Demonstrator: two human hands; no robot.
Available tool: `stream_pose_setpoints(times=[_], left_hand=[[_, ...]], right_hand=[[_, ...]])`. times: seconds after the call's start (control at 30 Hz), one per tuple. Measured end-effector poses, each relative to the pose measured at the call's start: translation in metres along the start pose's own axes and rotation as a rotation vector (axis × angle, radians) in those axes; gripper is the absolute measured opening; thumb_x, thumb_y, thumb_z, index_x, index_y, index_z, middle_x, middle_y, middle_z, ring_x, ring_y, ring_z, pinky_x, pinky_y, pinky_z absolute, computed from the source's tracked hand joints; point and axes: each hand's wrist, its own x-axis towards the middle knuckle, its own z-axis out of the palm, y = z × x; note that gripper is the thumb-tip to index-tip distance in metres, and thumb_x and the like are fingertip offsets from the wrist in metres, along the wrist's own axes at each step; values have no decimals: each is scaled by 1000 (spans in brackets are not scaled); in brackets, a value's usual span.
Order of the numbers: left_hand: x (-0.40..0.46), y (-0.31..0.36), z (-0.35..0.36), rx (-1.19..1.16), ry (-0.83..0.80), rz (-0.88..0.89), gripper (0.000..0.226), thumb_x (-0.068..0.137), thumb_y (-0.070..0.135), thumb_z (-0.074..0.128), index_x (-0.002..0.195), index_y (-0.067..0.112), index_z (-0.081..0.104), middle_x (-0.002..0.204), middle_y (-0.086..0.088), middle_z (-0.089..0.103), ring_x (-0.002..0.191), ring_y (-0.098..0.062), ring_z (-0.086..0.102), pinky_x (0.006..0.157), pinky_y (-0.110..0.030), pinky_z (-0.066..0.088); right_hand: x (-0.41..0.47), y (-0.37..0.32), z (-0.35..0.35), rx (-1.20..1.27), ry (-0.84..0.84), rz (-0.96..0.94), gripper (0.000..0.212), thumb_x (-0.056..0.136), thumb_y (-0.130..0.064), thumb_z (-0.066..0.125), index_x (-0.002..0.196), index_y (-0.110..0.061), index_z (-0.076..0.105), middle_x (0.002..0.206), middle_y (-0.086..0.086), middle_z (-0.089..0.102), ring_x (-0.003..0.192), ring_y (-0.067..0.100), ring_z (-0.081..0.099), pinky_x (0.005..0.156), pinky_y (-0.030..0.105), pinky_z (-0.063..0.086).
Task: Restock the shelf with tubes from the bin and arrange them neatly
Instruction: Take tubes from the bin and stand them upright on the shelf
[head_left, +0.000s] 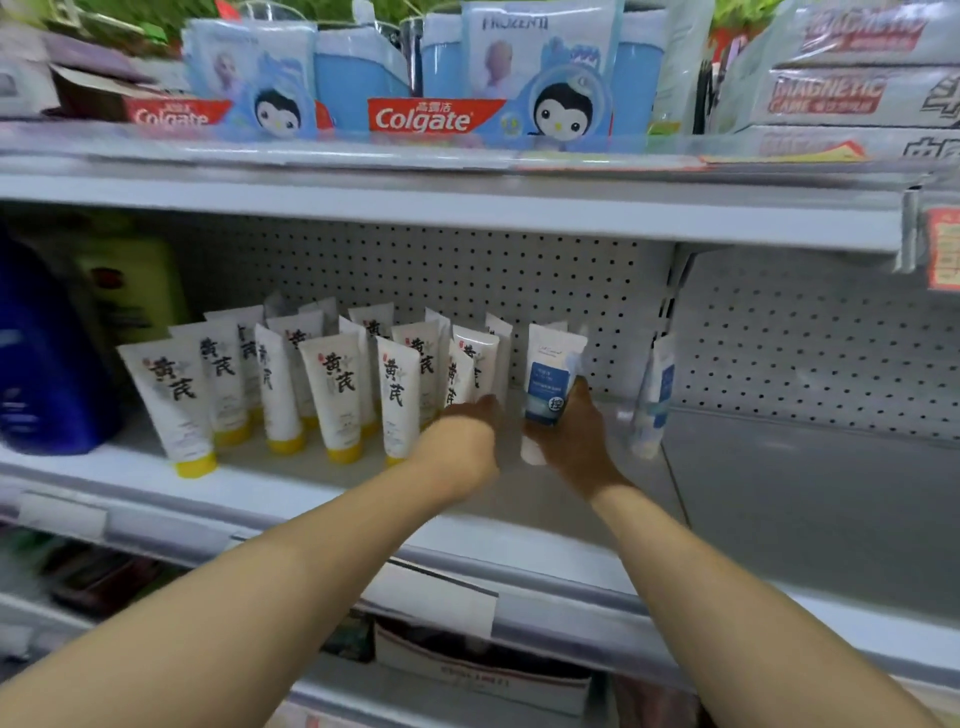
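Two hands reach onto the middle shelf (519, 499). The right hand (576, 441) curls its fingers round a white tube (550, 374) with a blue label, cap down, right of the yellow-capped tubes (332, 395). The left hand (462, 441) touches those tubes; I cannot tell how its fingers lie.

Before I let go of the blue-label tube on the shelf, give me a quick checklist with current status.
1. Right hand grips the blue-label tube: ok.
2. Tube upright, cap down: ok.
3. Cap seated on the shelf: cannot tell, hand and blur hide it.
4. Bare shelf to the tube's right: ok.
5. Left hand steadies the yellow-cap tubes: cannot tell, fingers hidden.
6. Yellow-cap rows neat: not ok, several lean at differing angles.
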Motion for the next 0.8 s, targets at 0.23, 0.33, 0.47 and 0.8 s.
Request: stream_pose_setpoints(times=[0.23, 0.33, 0.47, 0.8], left_hand=[[-16, -15, 3, 41, -15, -8, 34, 84, 7, 55, 117, 11, 46, 112, -15, 59, 104, -35, 57, 86, -44, 52], [-20, -13, 5, 49, -14, -24, 36, 84, 9, 57, 119, 13, 45, 115, -12, 59, 105, -33, 57, 87, -43, 52], [-25, -8, 5, 46, -11, -62, 37, 85, 11, 57, 121, 15, 46, 119, -9, 57, 107, -31, 56, 86, -41, 52], [-49, -9, -6, 17, -1, -115, 39, 87, 12, 53, 125, 15, 46, 122, -9, 55, 110, -31, 55, 90, -43, 50]], right_hand=[[-5, 6, 7, -43, -41, 31, 54, 77, 2, 67, 125, -1, 41, 122, 17, 59, 110, 28, 57, 79, 20, 37], [-6, 7, 3, -74, -118, 86, 66, 72, 3, 71, 129, -4, 38, 125, 15, 56, 113, 28, 56, 85, 24, 40], [-16, 7, -14, -259, -202, 279, 81, 65, -15, 81, 130, -6, 32, 133, 16, 45, 121, 32, 48, 97, 38, 44], [-78, -38, -46, -643, -490, 46, 77, 78, -37, 70, 139, -18, 28, 139, 10, 35, 129, 28, 30, 103, 36, 35]])
